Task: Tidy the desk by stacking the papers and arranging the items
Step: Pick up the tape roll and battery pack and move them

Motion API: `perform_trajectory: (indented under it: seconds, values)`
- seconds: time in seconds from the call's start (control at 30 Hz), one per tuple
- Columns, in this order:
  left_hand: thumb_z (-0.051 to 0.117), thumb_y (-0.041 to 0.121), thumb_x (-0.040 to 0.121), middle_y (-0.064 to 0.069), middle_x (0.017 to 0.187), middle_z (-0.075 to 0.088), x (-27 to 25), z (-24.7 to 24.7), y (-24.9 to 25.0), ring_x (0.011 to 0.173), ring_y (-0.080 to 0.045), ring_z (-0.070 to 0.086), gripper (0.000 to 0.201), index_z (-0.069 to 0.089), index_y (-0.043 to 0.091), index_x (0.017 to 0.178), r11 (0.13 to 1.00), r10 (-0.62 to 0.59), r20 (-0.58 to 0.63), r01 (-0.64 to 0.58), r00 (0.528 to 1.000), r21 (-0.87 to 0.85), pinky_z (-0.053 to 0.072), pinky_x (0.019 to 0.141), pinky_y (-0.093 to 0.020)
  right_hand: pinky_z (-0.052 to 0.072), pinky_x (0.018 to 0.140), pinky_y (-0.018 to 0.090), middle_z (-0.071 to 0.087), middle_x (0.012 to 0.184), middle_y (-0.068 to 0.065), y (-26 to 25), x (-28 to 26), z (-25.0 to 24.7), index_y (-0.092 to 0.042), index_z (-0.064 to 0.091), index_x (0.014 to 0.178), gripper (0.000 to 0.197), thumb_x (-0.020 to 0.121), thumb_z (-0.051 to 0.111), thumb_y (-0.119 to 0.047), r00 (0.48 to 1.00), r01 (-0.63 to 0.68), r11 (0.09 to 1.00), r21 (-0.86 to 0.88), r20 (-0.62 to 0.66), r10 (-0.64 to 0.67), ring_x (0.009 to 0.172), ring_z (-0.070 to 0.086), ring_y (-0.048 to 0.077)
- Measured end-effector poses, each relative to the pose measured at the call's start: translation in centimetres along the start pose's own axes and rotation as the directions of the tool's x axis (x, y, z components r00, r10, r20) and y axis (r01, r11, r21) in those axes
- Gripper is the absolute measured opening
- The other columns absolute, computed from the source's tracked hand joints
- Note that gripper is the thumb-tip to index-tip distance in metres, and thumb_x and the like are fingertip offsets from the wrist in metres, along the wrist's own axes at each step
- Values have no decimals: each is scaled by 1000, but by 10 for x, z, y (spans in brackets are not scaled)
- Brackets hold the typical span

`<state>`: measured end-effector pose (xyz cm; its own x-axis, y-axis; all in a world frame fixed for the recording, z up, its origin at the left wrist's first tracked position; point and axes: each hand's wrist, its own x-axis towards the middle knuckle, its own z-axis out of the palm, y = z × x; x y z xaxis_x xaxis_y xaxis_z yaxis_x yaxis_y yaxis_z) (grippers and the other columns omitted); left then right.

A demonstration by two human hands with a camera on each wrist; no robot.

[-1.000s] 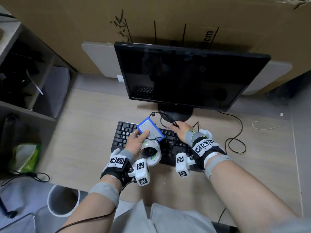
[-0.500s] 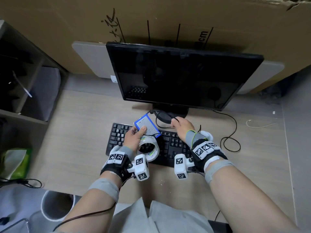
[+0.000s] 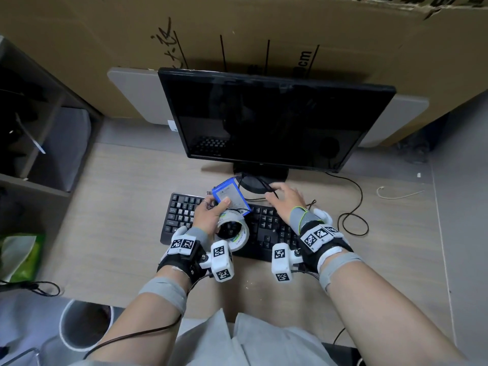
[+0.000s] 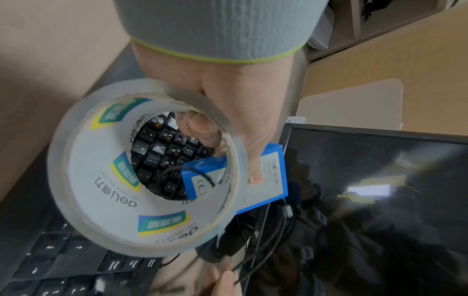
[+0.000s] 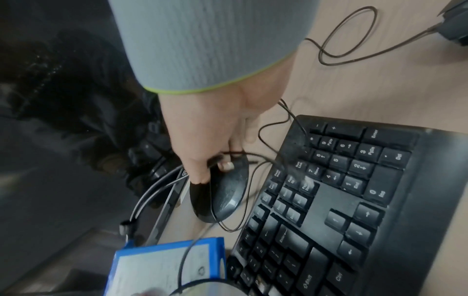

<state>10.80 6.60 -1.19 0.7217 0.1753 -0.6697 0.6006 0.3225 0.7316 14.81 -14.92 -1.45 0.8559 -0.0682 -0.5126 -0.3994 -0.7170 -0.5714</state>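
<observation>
My left hand grips a roll of clear tape and pinches a blue-edged box with a white label above the black keyboard. In the left wrist view the fingers pass through the tape roll, and the thumb presses on the blue box. My right hand reaches past the keyboard's far edge, by the monitor stand. In the right wrist view that right hand grips a black mouse, thumb on its side, among thin black cables.
The black monitor stands right behind the hands, with cardboard behind it. A looped black cable and a white cable lie on the desk at right. Dark shelves are at left, a round bin lower left.
Both hands stay in nearly the same places over the keyboard. The left hand has lifted the blue box and tape slightly toward the monitor.
</observation>
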Motion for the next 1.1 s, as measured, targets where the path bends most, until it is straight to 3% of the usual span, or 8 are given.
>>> perform_trajectory:
  seconds: [0.13,0.2,0.33,0.43,0.63,0.73,0.87,1.1]
  values:
    - [75,15,86,-20,105,73,-4,6,-3,92,-33,69,13,72,16,98,999,10,63,-13,998,37,55,91,-50,47,90,35,60,108,-7,-21,-14,-11,-31,56,108,39,73,71,-41,950,147,987,61,-288,-123,104,57,17]
    - [75,18,86,-22,109,72,-5,7,-4,96,-34,69,14,73,17,100,999,9,78,-12,997,35,53,94,-52,55,80,36,66,88,-11,-36,-17,-10,-32,61,94,32,71,72,-51,989,145,981,128,-57,-139,84,64,13]
    - [73,17,87,-19,110,71,-6,2,-7,97,-32,68,15,72,15,103,1000,19,102,-19,995,2,54,92,-47,47,99,32,60,124,-11,-41,-14,6,-24,55,132,66,76,74,-52,947,88,964,251,278,-159,114,59,10]
    - [71,14,89,-17,102,72,-7,2,-7,89,-28,68,16,70,11,104,999,27,121,-29,992,19,56,88,-42,51,98,40,66,122,5,-35,-12,19,-17,64,119,46,80,74,-40,923,12,908,418,344,-171,114,62,17]
    - [71,32,89,-7,75,70,-8,-9,0,61,-18,65,24,61,12,95,995,-80,0,80,997,-50,55,65,-29,53,90,38,64,98,-7,-51,-8,9,-19,63,114,33,89,64,-40,992,130,965,226,-27,-127,93,64,19]
    - [90,46,61,-20,108,70,-6,-33,0,89,-32,72,77,60,5,119,983,-175,-47,172,983,-69,59,72,-40,54,88,38,67,104,-9,-67,-2,-7,-25,60,115,33,90,58,-47,977,165,949,270,-176,-119,95,66,17]
    - [98,33,47,-21,119,67,-19,-61,0,102,-36,69,94,59,4,128,975,-211,-70,204,975,-90,58,84,-51,52,89,36,69,110,-2,-100,-3,-12,-19,60,113,36,89,62,-45,970,219,902,372,-185,-159,97,65,17]
    - [83,22,70,-8,86,74,-37,-112,8,79,-22,68,33,71,8,97,957,-180,-119,145,976,-252,55,79,-33,58,86,46,72,102,-1,-154,-56,49,-25,61,98,30,77,69,-45,944,243,820,518,68,-323,94,70,18]
